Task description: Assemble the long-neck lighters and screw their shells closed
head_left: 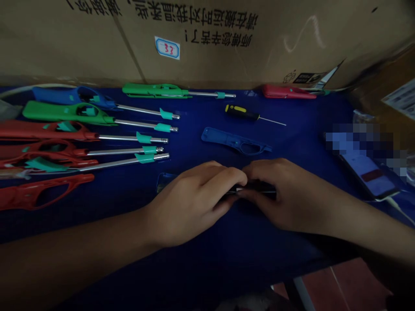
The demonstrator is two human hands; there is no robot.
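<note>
My left hand (194, 198) is closed over a blue long-neck lighter; only its handle end (164, 179) sticks out at the left, and the rest is hidden under the palm. Thumb and fingers of my right hand (288, 190) pinch the front part of the same lighter, where a dark strip with a bright metal edge shows. Both sets of fingertips meet there. Just behind the hands lies a loose blue lighter shell half (223, 139), its hollow side up. Farther back is a black and yellow screwdriver (242, 112), tip pointing right.
Several red, green and blue long-neck lighters (65, 113) lie in a row at left, beside a loose red shell (29, 196). A green lighter (152, 90) and a red one (285, 91) lie along the cardboard box (207, 65). A phone (369, 168) with a cable lies at right.
</note>
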